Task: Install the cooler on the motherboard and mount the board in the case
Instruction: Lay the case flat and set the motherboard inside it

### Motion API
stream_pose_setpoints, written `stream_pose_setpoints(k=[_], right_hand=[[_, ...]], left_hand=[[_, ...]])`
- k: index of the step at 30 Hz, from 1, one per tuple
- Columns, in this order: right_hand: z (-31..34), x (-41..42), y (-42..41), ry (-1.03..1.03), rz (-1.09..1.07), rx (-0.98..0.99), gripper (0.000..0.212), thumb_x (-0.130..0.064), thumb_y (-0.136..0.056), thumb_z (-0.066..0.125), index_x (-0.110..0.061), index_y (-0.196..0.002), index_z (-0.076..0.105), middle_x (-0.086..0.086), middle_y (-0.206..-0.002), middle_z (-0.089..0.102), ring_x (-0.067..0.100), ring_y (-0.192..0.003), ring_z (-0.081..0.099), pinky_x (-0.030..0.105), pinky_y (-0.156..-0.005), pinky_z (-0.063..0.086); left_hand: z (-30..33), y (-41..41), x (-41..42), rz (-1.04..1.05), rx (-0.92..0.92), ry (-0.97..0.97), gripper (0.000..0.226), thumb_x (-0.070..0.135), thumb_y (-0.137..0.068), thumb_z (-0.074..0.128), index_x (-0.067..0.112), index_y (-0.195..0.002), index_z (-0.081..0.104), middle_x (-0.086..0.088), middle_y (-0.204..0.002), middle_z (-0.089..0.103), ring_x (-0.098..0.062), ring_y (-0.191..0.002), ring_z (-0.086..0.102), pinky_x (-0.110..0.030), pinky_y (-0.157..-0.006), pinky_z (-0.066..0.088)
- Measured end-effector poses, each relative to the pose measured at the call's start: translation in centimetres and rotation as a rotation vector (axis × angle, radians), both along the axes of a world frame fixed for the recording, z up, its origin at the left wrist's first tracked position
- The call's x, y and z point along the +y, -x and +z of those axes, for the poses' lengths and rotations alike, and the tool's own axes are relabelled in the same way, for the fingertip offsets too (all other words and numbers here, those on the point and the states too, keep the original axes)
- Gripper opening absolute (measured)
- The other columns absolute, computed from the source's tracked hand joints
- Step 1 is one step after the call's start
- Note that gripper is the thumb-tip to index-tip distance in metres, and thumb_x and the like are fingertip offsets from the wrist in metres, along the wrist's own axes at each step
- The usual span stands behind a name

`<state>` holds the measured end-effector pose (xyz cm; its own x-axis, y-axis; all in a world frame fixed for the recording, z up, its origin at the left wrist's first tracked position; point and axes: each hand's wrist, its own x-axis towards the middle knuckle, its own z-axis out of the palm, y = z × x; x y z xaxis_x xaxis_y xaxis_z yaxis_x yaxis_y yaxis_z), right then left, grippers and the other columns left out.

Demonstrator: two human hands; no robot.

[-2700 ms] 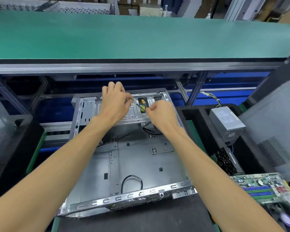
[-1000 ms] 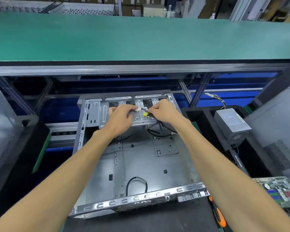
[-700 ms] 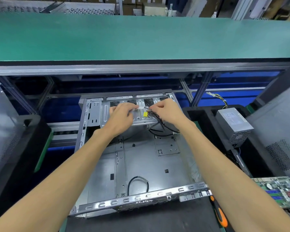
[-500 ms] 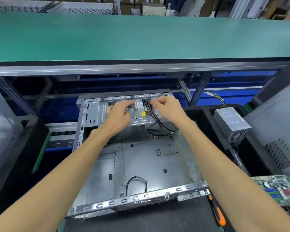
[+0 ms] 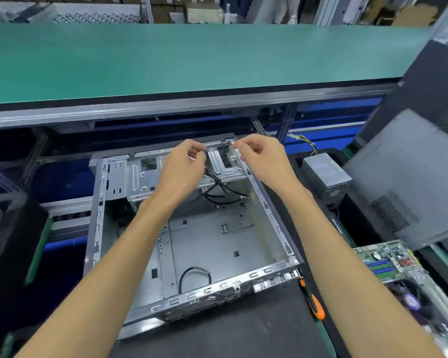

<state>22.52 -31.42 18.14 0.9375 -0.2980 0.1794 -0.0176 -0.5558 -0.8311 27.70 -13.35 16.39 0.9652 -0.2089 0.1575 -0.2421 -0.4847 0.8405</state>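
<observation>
Lying open on the dark tabletop, the bare steel case holds only a looped black cable (the green motherboard waits just right). At its far wall, the left hand pinches a black wire bundle; the right hand hovers, fingers curled, apparently empty.

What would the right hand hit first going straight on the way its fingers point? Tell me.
Probably the left hand: the right hand points leftward across the case's far bracket, with only a small gap between. Depth is uncertain.
</observation>
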Motion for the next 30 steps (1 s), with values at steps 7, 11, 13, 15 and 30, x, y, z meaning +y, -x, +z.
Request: stream_pose_setpoints(k=[7, 11, 13, 15, 30], right_hand=[[0.5, -4.8, 7.8, -0.001, -0.158, -0.072, 0.016, -0.031, -0.097, 0.060, -0.036, -0.088, 0.071, -0.004, -0.073, 0.068, 0.018, -0.075, 0.064, 0.027, -0.071, 0.051], [0.8, -8.5, 12.6, -0.020, -0.272, -0.099, 0.014, -0.027, -0.097, 0.062, -0.029, -0.090, 0.074, 0.001, -0.072, 0.068, 0.021, -0.070, 0.062, 0.025, -0.065, 0.049], [0.9, -10.6, 15.0, -0.017, -0.332, -0.084, 0.014, -0.026, -0.097, 0.062, -0.029, -0.093, 0.074, -0.006, -0.066, 0.067, 0.013, -0.061, 0.058, 0.021, -0.061, 0.046], [0.8, -12.8, 17.4, -0.012, -0.379, -0.068, 0.013, -0.025, -0.098, 0.061, -0.028, -0.096, 0.074, -0.009, -0.066, 0.068, 0.010, -0.060, 0.058, 0.020, -0.062, 0.046], [-7.6, -28.6, 32.8, 0.015, -0.459, 0.268, 0.026, -0.039, -0.094, 0.066, -0.026, -0.116, 0.066, -0.008, -0.095, 0.069, 0.013, -0.091, 0.065, 0.038, -0.087, 0.055]], left_hand=[[1.3, 5.8, -6.0, -0.157, 0.042, 0.151, 0.017, 0.022, -0.096, 0.050, 0.025, -0.106, 0.063, 0.008, -0.095, 0.063, -0.010, -0.084, 0.063, -0.022, -0.067, 0.045], [2.2, 9.8, -10.6, -0.245, 0.055, 0.226, 0.015, 0.018, -0.096, 0.051, 0.024, -0.105, 0.061, 0.005, -0.093, 0.063, -0.014, -0.083, 0.064, -0.021, -0.069, 0.050], [2.6, 12.0, -13.0, -0.294, 0.068, 0.262, 0.013, 0.018, -0.096, 0.051, 0.024, -0.104, 0.059, 0.005, -0.092, 0.063, -0.015, -0.083, 0.065, -0.025, -0.073, 0.051], [2.7, 14.2, -15.6, -0.347, 0.069, 0.273, 0.011, 0.019, -0.097, 0.051, 0.024, -0.103, 0.058, 0.006, -0.092, 0.063, -0.015, -0.082, 0.065, -0.024, -0.072, 0.050], [-7.8, 25.3, -26.5, -0.200, 0.583, -0.186, 0.059, 0.050, -0.096, 0.046, 0.008, -0.137, 0.040, -0.014, -0.114, 0.062, -0.027, -0.097, 0.063, -0.040, -0.088, 0.053]])
